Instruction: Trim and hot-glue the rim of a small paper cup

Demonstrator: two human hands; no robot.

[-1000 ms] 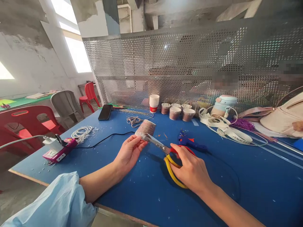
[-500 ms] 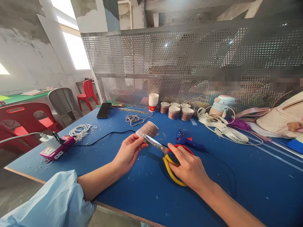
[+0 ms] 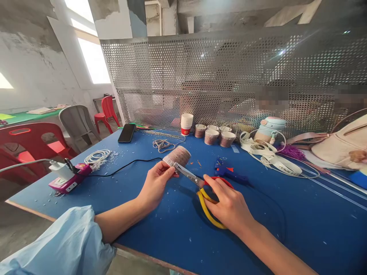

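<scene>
Between the thumb and fingers of my left hand (image 3: 155,181) is the rim of a paper cup wrapped in brownish cord (image 3: 180,155), tipped on its side above the table. My right hand (image 3: 228,202) is closed round the handles of a pair of scissors (image 3: 210,214) with red and yellow grips. The scissor blades point up and left and meet the cup's rim beside my left fingertips. Whether the blades hold any material between them is too small to tell. A blue glue gun (image 3: 231,173) lies to the right of the scissors.
Several cord-wrapped cups (image 3: 211,136) and a stack of paper cups (image 3: 187,123) stand at the back. Loose cord (image 3: 164,145) and a phone (image 3: 126,133) lie left of them. A purple power strip (image 3: 71,181) is at left; a bottle (image 3: 269,128) and white ribbon (image 3: 282,162) are at right.
The cup has shifted very slightly left and tilted a little. The scissor blades stay at its rim, and both hands are nearly in the same place.
</scene>
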